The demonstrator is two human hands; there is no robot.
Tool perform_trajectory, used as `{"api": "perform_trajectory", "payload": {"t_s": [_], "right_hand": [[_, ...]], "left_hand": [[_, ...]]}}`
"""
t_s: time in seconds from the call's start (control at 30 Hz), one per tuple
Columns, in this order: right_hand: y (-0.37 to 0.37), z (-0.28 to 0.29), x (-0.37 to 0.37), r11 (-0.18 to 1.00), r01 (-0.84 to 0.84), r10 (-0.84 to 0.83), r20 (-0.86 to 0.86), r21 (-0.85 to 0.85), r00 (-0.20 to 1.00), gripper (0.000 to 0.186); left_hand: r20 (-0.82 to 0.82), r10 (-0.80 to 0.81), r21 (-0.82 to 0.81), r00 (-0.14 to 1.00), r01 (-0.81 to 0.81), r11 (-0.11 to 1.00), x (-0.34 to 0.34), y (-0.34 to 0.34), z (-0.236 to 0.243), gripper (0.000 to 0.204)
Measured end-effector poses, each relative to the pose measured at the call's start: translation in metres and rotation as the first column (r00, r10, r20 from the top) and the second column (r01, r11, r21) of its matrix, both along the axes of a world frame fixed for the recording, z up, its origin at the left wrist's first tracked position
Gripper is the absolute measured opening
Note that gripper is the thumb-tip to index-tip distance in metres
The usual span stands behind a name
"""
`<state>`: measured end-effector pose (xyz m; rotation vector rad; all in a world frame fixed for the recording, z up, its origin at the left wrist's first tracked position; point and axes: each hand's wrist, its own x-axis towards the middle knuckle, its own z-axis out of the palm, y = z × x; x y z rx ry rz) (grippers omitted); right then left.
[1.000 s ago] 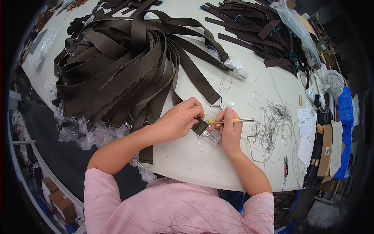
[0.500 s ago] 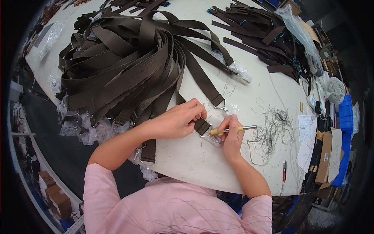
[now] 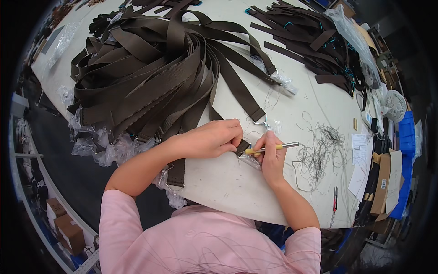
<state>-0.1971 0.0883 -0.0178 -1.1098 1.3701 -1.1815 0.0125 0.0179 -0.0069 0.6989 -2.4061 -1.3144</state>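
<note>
A broad white work surface (image 3: 219, 187) fills the middle, and the largest thing on it is a heap of dark brown woven webbing straps (image 3: 150, 86), spread over the left and far left, with bagged ends hanging near the left edge. Smaller is the pile of dark straps with bright blue-edged metal fittings (image 3: 310, 41) at the far right. One single dark brown woven strap (image 3: 243, 147) lies at the near middle; its end shows between the two hands, while the left hand covers the stretch behind it. To the right of the hands spreads a loose tangle of fine dark thread (image 3: 321, 153). The left hand (image 3: 219, 138) is bent over this strap, thumb and fingers pinching it just behind the end. The right hand (image 3: 273, 157) grips a slim pen-like tool with a yellow body and a silver metal shaft (image 3: 288, 145), its yellow tip pointing left, right at the strap end; whether it touches cannot be told. Red-handled snips (image 3: 335, 199) lie at the near right, apart from both hands. Smallest is a crumpled clear plastic wrap (image 3: 252, 160) just below the tool's tip. The step in hand looks like close tool work at the strap end; the next move calls for a steady left pinch and fine control of the tip.
</note>
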Motion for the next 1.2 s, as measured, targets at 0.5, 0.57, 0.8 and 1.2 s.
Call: {"api": "perform_trajectory", "payload": {"t_s": [0.5, 0.57, 0.8, 1.2], "right_hand": [[0.002, -0.003, -0.005, 1.0, -0.011, 0.011, 0.0, 0.012, 1.0, 0.056], [0.002, -0.004, -0.005, 1.0, -0.014, 0.014, -0.02, 0.008, 1.0, 0.056], [0.001, -0.005, -0.005, 1.0, -0.024, 0.024, -0.016, 0.001, 1.0, 0.056], [0.001, -0.005, -0.008, 1.0, -0.013, 0.013, 0.024, 0.008, 1.0, 0.056]], "left_hand": [[-0.042, -0.051, -0.173, 0.998, 0.043, 0.984, 0.0, 0.005, -0.006, 0.017], [-0.012, -0.031, -0.136, 0.999, 0.029, 0.99, 0.0, 0.004, -0.004, 0.018], [-0.079, -0.06, -0.221, 0.995, 0.041, 0.974, 0.002, 0.002, -0.002, 0.022], [-0.039, 0.002, 0.059, 0.999, 0.0, 0.998, 0.004, 0.001, 0.005, 0.014]]}}
